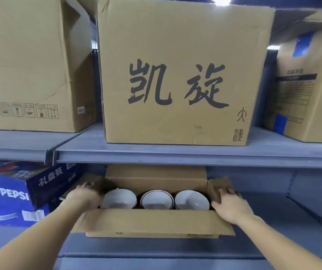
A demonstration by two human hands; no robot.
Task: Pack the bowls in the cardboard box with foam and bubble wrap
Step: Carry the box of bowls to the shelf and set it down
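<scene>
An open cardboard box sits on the lower grey shelf, its flaps spread out. Three white bowls stand in a row inside it: a left bowl, a middle bowl with a dark rim and a right bowl. My left hand grips the box's left side at the left flap. My right hand lies over the right side, fingers on the right flap. No foam or bubble wrap shows.
The upper shelf hangs just above the box and carries a large printed carton, a carton at left and one at right. A blue Pepsi carton stands left of the box.
</scene>
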